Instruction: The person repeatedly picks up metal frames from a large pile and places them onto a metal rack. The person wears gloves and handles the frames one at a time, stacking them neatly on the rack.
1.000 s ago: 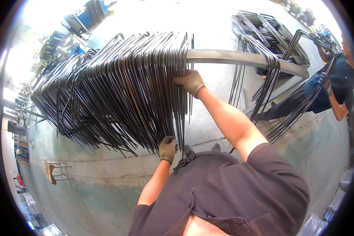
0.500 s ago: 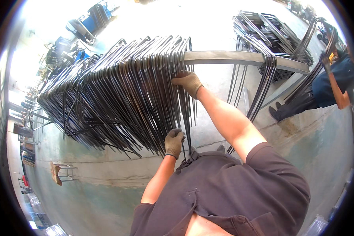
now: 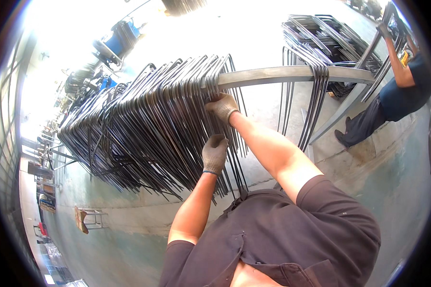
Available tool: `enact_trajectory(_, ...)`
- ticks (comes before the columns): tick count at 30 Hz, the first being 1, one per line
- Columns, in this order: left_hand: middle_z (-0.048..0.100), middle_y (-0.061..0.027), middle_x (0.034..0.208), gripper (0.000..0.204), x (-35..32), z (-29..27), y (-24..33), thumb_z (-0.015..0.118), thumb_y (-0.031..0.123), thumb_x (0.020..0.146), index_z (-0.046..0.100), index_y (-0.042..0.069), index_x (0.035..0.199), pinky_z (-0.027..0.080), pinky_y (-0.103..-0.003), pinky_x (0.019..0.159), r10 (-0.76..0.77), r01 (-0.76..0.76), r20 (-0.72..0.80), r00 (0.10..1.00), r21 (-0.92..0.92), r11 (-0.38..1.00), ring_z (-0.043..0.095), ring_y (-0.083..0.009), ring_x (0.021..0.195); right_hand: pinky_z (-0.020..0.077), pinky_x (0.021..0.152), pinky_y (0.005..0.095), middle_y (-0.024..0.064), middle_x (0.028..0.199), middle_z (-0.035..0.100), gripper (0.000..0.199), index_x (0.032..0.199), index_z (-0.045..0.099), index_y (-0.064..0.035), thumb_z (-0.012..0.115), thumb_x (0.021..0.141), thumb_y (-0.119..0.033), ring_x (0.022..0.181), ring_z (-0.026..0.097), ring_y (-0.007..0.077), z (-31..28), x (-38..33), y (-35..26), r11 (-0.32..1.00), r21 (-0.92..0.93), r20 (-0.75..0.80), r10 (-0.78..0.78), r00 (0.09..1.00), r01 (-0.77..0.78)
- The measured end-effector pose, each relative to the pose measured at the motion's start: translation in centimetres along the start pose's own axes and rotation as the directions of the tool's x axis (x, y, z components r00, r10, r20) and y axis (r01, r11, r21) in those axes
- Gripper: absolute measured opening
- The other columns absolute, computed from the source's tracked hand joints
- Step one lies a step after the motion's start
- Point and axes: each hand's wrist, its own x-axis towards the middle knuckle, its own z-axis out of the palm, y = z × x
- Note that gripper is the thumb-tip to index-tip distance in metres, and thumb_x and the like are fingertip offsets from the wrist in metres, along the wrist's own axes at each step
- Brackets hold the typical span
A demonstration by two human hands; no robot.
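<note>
From the head view, the gloved left hand (image 3: 214,154) was clenched around the hanging legs of the dark bent steel rod hoops (image 3: 153,129), which hung packed along the grey horizontal steel rail (image 3: 292,74). The gloved right hand (image 3: 222,106) gripped the hoop tops at the rail. Tangled neighbours could snag, drag along and slide off; fingers might get pinched against the rail.

2 gloved hands (image 3: 214,154), 1 steel rail (image 3: 292,74), 2 people, countless bent rods (image 3: 148,124)
</note>
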Motion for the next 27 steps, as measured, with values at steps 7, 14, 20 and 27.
enact_trajectory(7, 0.083, -0.0136, 0.12, 0.029, -0.3, 1.0, 2.5, 0.078, 0.013, 0.108, 0.078, -0.004, 0.131, 0.059, -0.035, 0.105, 0.028, -0.028, 0.004, 1.0, 0.062, 0.998, 0.077, -0.0202, 0.114, 0.0625, 0.104, 0.0363, 0.0106, 0.116, 0.09, 0.045, 0.122, 0.088, -0.005, 0.099, 0.083, -0.024, 0.11, 0.084, 0.0214, 0.1, -0.5, 0.0, 0.997, -0.014, -0.002, -0.069, 0.998, 0.069)
enact_trajectory(14, 0.083, -0.0099, 0.117, 0.025, 0.0, 0.3, 3.9, 0.075, 0.006, 0.108, 0.076, -0.004, 0.131, 0.06, -0.034, 0.098, 0.061, -0.061, -0.021, 0.998, -0.046, 0.997, 0.076, -0.0175, 0.106, 0.0636, 0.104, 0.0367, 0.0121, 0.117, 0.09, 0.047, 0.125, 0.087, -0.0035, 0.096, 0.083, -0.023, 0.11, 0.084, 0.023, 1.1, 0.2, -0.5, 0.983, -0.167, -0.019, -0.076, 0.997, 0.071)
enact_trajectory(20, 0.083, -0.0103, 0.117, 0.024, -0.3, 0.3, 4.6, 0.074, 0.004, 0.108, 0.076, -0.004, 0.13, 0.06, -0.035, 0.1, 0.072, -0.071, -0.031, 0.997, 0.045, 0.997, 0.076, -0.0175, 0.108, 0.0644, 0.101, 0.0378, 0.0144, 0.117, 0.089, 0.049, 0.124, 0.087, -0.0043, 0.095, 0.081, -0.027, 0.109, 0.085, 0.0247, 1.3, 1.0, 0.8, 0.992, -0.097, -0.001, -0.082, 0.997, 0.082)
enact_trajectory(27, 0.083, -0.0098, 0.116, 0.021, 0.9, 0.9, 7.7, 0.072, 0.005, 0.111, 0.076, -0.004, 0.129, 0.058, -0.033, 0.102, 0.257, -0.243, -0.108, 0.96, 0.125, 0.962, 0.076, -0.0172, 0.11, 0.0648, 0.099, 0.0399, 0.0145, 0.116, 0.09, 0.049, 0.124, 0.087, -0.0025, 0.094, 0.082, -0.027, 0.106, 0.085, 0.0258, 1.7, 2.0, 1.4, 0.995, -0.065, -0.025, -0.075, 0.997, 0.073)
